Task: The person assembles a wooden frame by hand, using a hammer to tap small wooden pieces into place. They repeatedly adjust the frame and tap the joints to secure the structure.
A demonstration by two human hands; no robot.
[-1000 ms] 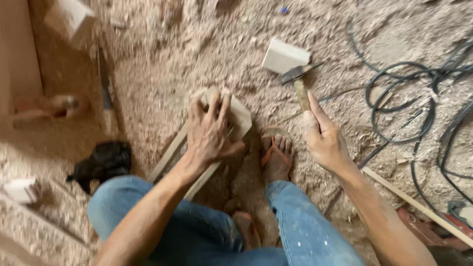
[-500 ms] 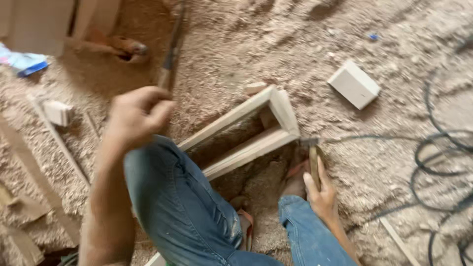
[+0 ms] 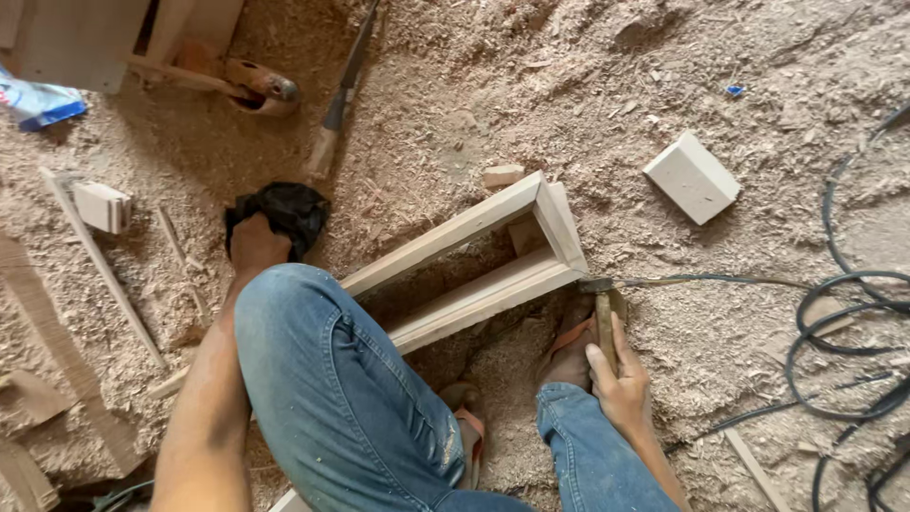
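A narrow wooden frame point(image 3: 493, 248) lies on the sawdust-covered floor between my knees, its closed end pointing up right. My left hand point(image 3: 254, 245) reaches out past my left knee into a crumpled black bag point(image 3: 284, 210) on the floor; its fingers are hidden in the bag. Just off the frame's corner, my right hand point(image 3: 621, 384) grips the wooden handle of a hammer point(image 3: 601, 305), whose dark head rests on the floor. My right foot in a sandal lies beside it.
A white block point(image 3: 692, 177) lies up right, black cables point(image 3: 853, 322) coil at the right. A chisel-like tool point(image 3: 339, 104) lies at top centre, a curved wooden piece point(image 3: 256, 85) beside it, and wood offcuts and strips point(image 3: 100, 207) sit at left in deep shavings.
My left hand left the frame, swung left and dropped onto the black bag. The right hand with the hammer came down to the floor by the frame's corner.
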